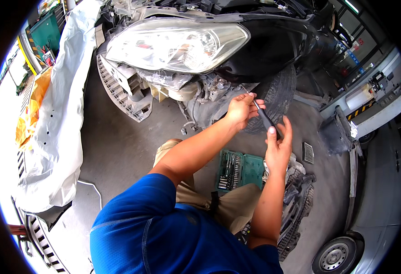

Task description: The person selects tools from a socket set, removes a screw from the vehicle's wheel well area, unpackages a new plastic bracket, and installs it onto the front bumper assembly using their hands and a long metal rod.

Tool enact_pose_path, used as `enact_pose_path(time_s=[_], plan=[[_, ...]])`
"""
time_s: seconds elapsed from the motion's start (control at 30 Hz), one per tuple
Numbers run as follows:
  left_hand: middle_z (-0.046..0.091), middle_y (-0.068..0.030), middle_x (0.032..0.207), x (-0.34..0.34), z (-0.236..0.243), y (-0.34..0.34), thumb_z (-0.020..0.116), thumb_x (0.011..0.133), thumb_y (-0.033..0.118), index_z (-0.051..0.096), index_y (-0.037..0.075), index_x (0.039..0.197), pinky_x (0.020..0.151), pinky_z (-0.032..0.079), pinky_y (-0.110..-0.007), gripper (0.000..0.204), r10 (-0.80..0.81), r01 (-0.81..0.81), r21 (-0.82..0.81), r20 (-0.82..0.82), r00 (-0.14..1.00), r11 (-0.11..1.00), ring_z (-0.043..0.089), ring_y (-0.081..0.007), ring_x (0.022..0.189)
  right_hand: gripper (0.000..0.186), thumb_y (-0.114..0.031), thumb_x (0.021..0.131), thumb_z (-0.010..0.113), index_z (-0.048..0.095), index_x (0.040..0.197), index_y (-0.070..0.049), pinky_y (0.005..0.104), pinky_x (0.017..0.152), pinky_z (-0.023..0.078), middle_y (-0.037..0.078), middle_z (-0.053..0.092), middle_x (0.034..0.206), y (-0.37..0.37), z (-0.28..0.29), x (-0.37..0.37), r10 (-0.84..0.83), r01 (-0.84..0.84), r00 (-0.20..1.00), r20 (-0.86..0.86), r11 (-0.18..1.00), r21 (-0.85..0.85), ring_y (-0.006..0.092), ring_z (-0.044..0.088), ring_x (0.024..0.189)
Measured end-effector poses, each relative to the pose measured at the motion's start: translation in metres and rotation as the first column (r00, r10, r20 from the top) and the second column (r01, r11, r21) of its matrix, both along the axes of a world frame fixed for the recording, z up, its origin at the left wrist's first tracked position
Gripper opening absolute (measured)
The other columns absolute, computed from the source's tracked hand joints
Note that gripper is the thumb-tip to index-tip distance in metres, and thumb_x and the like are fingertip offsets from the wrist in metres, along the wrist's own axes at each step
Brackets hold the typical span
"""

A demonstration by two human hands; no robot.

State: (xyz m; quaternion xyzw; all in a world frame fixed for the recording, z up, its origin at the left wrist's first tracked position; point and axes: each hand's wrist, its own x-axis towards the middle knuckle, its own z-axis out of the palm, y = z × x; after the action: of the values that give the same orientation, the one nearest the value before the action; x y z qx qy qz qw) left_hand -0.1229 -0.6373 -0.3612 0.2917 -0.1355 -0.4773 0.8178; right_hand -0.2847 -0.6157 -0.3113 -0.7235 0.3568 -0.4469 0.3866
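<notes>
In front of the car's wheel, both my hands are on a screwdriver (265,119) with a black handle and a metal shaft. My left hand (242,111) pinches the shaft near its tip, thumb and fingers closed. My right hand (280,142) has the handle between thumb and fingers, with one finger stretched along it. The tool slants up and left toward the edge of the black fender (264,50); whether its tip touches anything I cannot tell. Just above my hands is the clear headlight (180,45), and the car's front bumper cover is off, leaving inner parts exposed.
An open green socket set case (253,170) lies on the floor by my legs. Dark trim pieces (296,205) lie to its right. The tire (278,98) stands behind my hands. At left is a long white bumper cover (61,118); a grey car (380,182) is at right.
</notes>
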Motion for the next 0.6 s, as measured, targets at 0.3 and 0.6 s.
enact_pose_path(time_s=[0.3, 0.6], plan=[[0.065, -0.0176, 0.097, -0.003, 0.006, 0.001, 0.039, 0.098, 0.022, 0.045, 0.001, 0.111, 0.068, 0.055, -0.032, 0.025, -0.036, 0.033, -0.056, -0.064, 0.997, 0.998, 0.067, -0.0245, 0.083, 0.023, -0.020, 0.092, 0.057, 0.057, 0.110, -0.006, 0.0291, 0.061, 0.047, 0.007, 0.060, 0.086, -0.020, -0.021, 0.001, -0.099, 0.028, 0.993, -0.069, 0.747, -0.664, 0.0152, 0.060, 0.070], [0.065, -0.0137, 0.090, -0.006, 0.004, 0.000, 0.043, 0.097, 0.025, 0.046, 0.004, 0.105, 0.064, 0.054, -0.031, 0.022, -0.034, 0.030, -0.074, -0.052, 0.998, 0.997, 0.066, -0.0212, 0.078, 0.022, -0.024, 0.091, 0.059, 0.062, 0.097, -0.003, 0.0272, 0.056, 0.046, 0.005, 0.063, 0.078, -0.017, -0.024, -0.003, -0.036, 0.036, 0.999, 0.008, 0.999, 0.008, 0.0137, 0.058, 0.064]])
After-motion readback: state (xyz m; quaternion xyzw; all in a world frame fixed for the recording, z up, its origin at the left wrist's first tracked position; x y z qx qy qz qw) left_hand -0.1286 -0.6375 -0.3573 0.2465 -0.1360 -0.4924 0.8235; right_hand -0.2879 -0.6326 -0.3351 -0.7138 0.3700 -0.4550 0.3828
